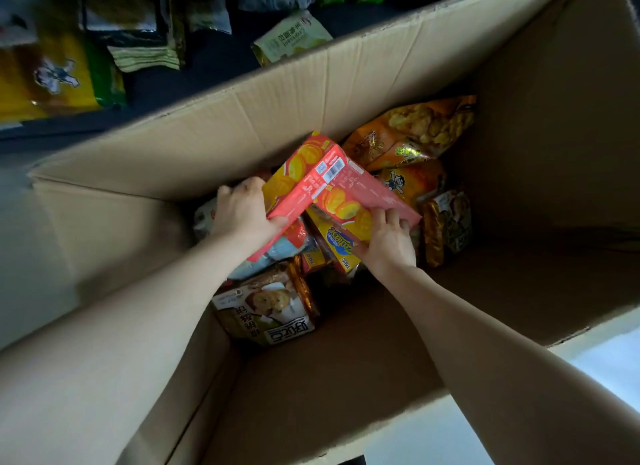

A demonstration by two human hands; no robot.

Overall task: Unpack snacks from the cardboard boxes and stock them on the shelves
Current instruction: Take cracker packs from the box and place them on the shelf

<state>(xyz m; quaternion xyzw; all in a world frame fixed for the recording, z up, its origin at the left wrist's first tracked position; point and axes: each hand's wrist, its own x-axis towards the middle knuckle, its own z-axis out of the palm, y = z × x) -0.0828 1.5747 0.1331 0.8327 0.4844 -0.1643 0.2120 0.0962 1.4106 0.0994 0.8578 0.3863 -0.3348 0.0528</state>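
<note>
The yellow-and-blue snack pack (341, 243) in the cardboard box (277, 94) bears an upside-down word, seemingly "Zcheese". The red biscuit carton (311, 184) carries a barcode and small print too fine to read. Other packets show Chinese characters, blurred or inverted.

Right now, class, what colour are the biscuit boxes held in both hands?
Red boxes, printed with yellow round biscuits; seen best in the head view.

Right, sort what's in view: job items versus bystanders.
Job:
- cardboard box
- red biscuit boxes, gripped by left hand and right hand
- orange bags
- cookie pack

Bystanders:
- packets already on the shelf
- floor
</note>
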